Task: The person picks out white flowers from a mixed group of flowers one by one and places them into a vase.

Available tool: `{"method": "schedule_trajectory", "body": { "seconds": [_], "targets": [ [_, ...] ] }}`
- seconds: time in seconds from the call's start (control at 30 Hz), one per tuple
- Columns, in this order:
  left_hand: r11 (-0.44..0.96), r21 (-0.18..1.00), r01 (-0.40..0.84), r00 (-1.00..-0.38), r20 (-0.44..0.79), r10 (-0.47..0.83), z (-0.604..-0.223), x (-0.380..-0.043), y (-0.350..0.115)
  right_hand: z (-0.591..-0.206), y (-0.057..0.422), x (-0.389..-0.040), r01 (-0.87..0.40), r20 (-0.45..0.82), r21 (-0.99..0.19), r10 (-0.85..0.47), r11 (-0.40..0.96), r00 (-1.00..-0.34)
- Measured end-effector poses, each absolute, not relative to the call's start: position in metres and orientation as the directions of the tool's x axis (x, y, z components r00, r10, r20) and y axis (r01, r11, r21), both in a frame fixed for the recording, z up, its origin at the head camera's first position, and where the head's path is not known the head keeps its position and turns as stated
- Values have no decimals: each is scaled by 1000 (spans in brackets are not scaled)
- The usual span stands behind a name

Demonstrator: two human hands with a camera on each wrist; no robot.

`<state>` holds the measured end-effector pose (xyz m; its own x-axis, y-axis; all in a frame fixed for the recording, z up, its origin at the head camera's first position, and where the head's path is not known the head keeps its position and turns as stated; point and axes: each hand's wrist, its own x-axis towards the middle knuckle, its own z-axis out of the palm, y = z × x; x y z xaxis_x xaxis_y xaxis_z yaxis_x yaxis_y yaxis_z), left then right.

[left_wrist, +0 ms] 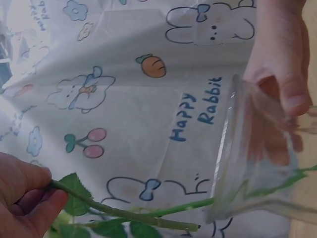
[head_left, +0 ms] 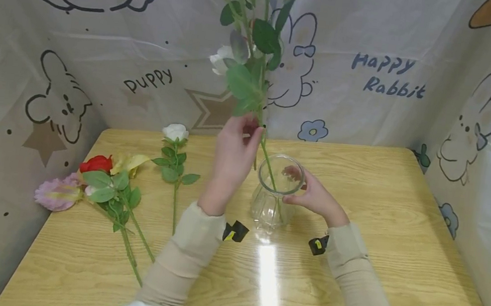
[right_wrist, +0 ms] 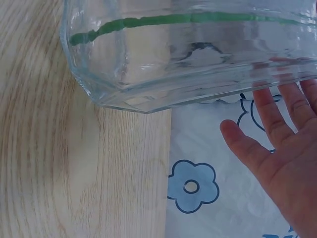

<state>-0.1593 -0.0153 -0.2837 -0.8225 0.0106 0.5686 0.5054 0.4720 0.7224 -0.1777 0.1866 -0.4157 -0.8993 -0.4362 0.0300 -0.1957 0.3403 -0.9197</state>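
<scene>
Counted: one vase (head_left: 262, 206), one left hand (head_left: 231, 154), one right hand (head_left: 315, 196), two held stems (left_wrist: 148, 219); on one table (head_left: 382, 189), one red flower (head_left: 96, 164), one yellow flower (head_left: 128, 164), one purple flower (head_left: 56, 193), one white rose (head_left: 175, 132), one pale bud (head_left: 90, 190).

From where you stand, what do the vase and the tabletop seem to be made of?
The vase is probably clear, glossy glass: a green stem shows through it. The tabletop looks like pale wood, perhaps wood-effect laminate, with a shiny finish: it shows grain and reflects light.
</scene>
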Motion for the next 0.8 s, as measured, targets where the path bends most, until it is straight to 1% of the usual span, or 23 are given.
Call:
{"method": "schedule_trajectory", "body": {
  "seconds": [0.17,0.23,0.4,0.47,0.6,0.8],
  "targets": [
    [475,694,541,-803,593,49,-291,-159,-7,-401,183,-170,-198,31,-923,-448,330,-893],
    [487,669,562,-786,616,61,-292,-159,-6,-394,181,-166,-205,41,-925,-454,320,-890],
    [478,641,600,-751,658,61,-285,-158,-5,-387,181,-163,-208,47,-928,-455,310,-889],
    [460,655,600,-758,649,66,-281,-157,-4,-386,181,-163,-205,44,-928,-454,311,-890],
    [419,698,580,-792,604,89,-279,-154,1,-388,182,-164,-202,49,-933,-452,298,-891],
    [375,771,515,-850,517,105,-298,-152,10,-406,185,-172,-207,54,-930,-445,304,-894]
  ]
}}
